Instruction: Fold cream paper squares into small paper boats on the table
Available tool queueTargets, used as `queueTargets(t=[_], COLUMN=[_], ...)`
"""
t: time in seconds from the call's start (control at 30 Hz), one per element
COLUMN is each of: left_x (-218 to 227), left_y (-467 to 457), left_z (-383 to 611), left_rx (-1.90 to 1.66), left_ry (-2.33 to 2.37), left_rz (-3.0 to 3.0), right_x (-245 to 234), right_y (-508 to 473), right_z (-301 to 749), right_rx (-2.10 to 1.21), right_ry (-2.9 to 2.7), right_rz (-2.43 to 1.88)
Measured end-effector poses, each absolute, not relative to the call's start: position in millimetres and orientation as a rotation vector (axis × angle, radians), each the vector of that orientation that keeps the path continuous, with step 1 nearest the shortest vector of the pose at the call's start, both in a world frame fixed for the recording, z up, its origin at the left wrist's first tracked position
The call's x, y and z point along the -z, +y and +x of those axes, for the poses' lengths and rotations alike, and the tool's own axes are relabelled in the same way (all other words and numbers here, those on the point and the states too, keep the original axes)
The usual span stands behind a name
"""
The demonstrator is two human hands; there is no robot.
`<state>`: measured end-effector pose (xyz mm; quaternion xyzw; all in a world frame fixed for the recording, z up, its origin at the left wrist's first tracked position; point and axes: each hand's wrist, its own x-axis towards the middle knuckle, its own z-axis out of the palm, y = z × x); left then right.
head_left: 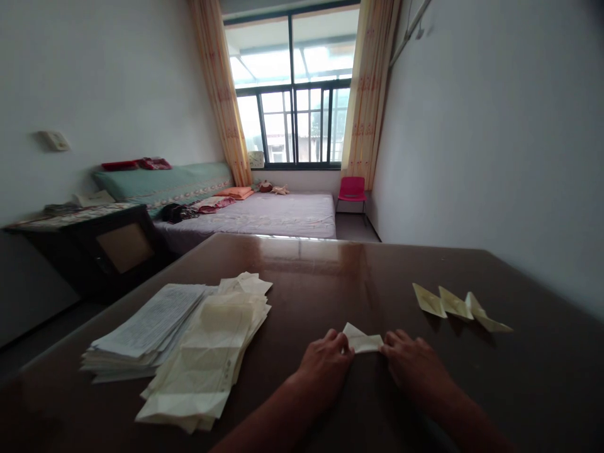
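Surface: wide dark brown glossy wooden table [306,277], reflecting window light on its far half.
Landmark: small cream folded paper piece [362,341], lying flat on the table close to the near edge, one corner raised.
Left hand [323,368]: touching the left end of the paper piece; palm down, fingers curled, tips closed on that end.
Right hand [410,365]: touching the right end of the paper piece; palm down, fingers bent, tips closed on that end.
Row of three cream folded paper shapes [455,305]: right of the paper piece and farther from the person, well apart from it.
Loose pile of cream folded sheets [212,352]: left of the paper piece, near the left hand but not touching it.
Stack of white printed sheets [151,324]: left of the paper piece, beyond the cream pile and partly under it.
Room beyond the paper piece: low bed with a lilac cover [274,214], pink plastic chair [352,189], and a dark-framed barred window [292,94] between orange curtains.
Dark wooden cabinet [108,245]: far left of the paper piece, off the table.
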<state>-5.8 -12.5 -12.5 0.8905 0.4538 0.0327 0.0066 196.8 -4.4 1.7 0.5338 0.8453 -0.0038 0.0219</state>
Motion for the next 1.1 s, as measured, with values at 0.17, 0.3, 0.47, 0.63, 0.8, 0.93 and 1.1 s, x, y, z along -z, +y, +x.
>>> queueTargets(t=[0.17, 0.3, 0.47, 0.63, 0.8, 0.93, 1.1], left_x=[14.4, 18.4, 20.3, 19.2, 18.4, 18.4, 16.9], left_y=[-11.5, -10.3, -10.3, -11.1, -11.1, -11.1, -11.5], left_z=[-6.5, -7.7, -8.8, -8.6, -8.7, -9.4, -8.5], left_rx=[-0.118, -0.134, -0.164, -0.154, -0.154, -0.154, -0.160], left_ry=[1.424, 1.418, 1.412, 1.402, 1.415, 1.412, 1.411], left_rz=[2.780, 2.799, 2.814, 2.816, 2.796, 2.792, 2.798], right_x=[-1.1, 2.0, 3.9, 1.8, 0.2, 1.3, -0.5], right_y=[-4.4, -1.6, -0.7, -2.4, -3.0, -1.5, -0.5], right_z=[196.7, 198.4, 201.2, 199.9, 198.7, 199.0, 199.2], right_rx=[0.029, 0.044, 0.075, 0.063, 0.072, 0.063, 0.066], right_ry=[2.592, 2.590, 2.594, 2.580, 2.559, 2.563, 2.549], right_rz=[1.665, 1.673, 1.669, 1.669, 1.673, 1.676, 1.682])
